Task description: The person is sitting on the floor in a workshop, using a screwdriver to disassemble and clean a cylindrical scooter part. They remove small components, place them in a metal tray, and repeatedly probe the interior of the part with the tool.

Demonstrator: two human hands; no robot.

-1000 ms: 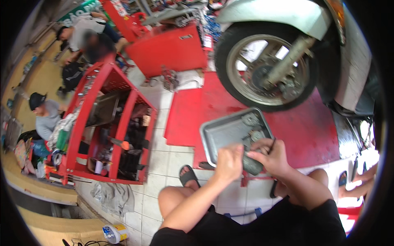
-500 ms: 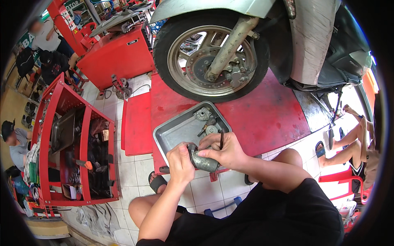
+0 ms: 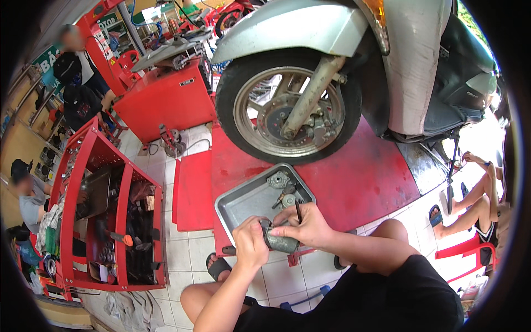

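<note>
Above the near edge of a grey metal tray [image 3: 232, 200], I hold a dull grey cylindrical metal part [image 3: 283, 244] that looks like a small motor housing. My left hand [image 3: 251, 243] is closed round its left end. My right hand [image 3: 311, 228] pinches at its upper side, and a thin dark stick-like tool [image 3: 299, 212] pokes up between those fingers. What the fingertips touch inside the part is hidden. In the tray lie a cast metal cover [image 3: 278, 179] and a small round metal piece [image 3: 289, 201] beside a dark fitting.
The tray rests on a red lift platform [image 3: 354, 182], just before a scooter's front wheel [image 3: 287, 110]. A red tool cart [image 3: 119, 221] stands at left, a red cabinet [image 3: 166, 99] behind it. A seated person's legs [image 3: 470, 210] and a red stool [image 3: 464, 253] are at right.
The view has tilted up slightly, so the wheel, tray and platform sit lower in the picture. Both hands stay on the metal part, with only small finger shifts.
</note>
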